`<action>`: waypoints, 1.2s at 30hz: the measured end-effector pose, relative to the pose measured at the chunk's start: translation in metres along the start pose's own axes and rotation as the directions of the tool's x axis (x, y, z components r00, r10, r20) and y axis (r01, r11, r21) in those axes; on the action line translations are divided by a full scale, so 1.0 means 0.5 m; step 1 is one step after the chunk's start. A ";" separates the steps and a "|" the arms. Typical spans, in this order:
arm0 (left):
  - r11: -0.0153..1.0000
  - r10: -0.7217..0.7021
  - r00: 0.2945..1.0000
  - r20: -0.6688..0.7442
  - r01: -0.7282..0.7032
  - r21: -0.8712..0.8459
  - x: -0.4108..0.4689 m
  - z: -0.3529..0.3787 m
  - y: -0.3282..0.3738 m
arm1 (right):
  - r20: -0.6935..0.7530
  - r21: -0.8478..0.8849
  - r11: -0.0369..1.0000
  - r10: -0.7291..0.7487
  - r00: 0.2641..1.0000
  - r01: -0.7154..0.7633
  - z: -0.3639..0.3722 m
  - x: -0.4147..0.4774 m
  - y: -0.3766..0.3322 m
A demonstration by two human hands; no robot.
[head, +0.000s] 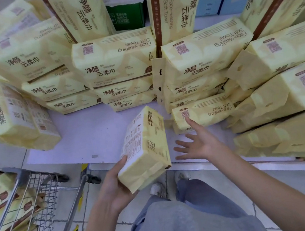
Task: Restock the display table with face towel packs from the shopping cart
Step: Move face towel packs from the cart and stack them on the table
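Head view.

- Left hand (116,185) grips one face towel pack (144,147) by its lower end. The thumb lies on the printed face and the fingers are curled beneath it. The pack is tilted, upper end leaning away, and sits above the front edge of the display table (91,131).
- Right hand (198,144) is palm down over the table edge, just right of the held pack. Its fingers are spread and hold nothing. The index fingertip reaches the QR code on the low pack (206,113) lying flat at the foot of the right stack (203,53); cannot tell if it touches.
- Centre stack (116,61) stands behind the held pack, well apart from it.
- More packs lie piled far right and far left on the table.
- Shopping cart (47,198) is at lower left, beside the table, with cart packs (1,201) inside.
- Green carton (126,17) stands at the back between upright packs.
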State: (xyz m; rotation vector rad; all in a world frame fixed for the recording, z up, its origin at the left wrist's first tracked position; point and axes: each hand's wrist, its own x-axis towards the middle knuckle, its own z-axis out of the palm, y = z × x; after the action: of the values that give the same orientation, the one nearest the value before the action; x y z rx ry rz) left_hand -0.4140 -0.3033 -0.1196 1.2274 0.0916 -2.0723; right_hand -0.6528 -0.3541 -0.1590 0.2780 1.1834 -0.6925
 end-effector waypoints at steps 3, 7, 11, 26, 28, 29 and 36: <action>0.998 -0.064 0.995 0.079 0.064 0.014 0.010 0.011 -0.009 | 0.281 -0.221 0.975 0.081 0.956 -0.017 0.031 -0.011 0.034; 0.981 -0.120 0.976 0.183 0.088 0.173 0.021 0.029 -0.014 | 0.336 -0.203 0.977 0.003 0.942 0.069 0.057 -0.023 0.047; 0.907 -0.183 0.955 0.235 0.072 0.415 0.035 0.028 0.000 | 0.416 -0.130 0.991 0.021 0.909 0.036 0.041 -0.031 0.038; 0.721 -0.108 0.986 -0.126 0.165 0.673 0.079 0.083 0.156 | 0.460 -0.859 0.208 -0.087 0.884 0.467 0.059 -0.123 -0.039; 0.707 -0.167 0.978 -0.122 0.205 0.677 0.089 0.101 0.146 | 0.495 -0.869 -0.043 -0.087 0.864 0.494 0.070 -0.131 -0.037; 0.707 -0.201 0.972 -0.125 0.233 0.668 0.093 0.107 0.138 | 0.513 -0.854 -0.157 -0.095 0.853 0.496 0.075 -0.135 -0.036; 0.823 -0.159 0.986 -0.050 0.161 0.544 0.097 0.093 0.089 | 0.589 -0.798 -0.290 -0.192 0.785 0.528 0.053 -0.133 -0.042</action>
State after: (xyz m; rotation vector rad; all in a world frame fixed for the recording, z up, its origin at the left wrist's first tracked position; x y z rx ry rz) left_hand -0.4356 -0.3810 -0.1201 1.6016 -0.4479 -2.3315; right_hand -0.6596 -0.3611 -0.0853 -1.6797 1.2243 -0.0776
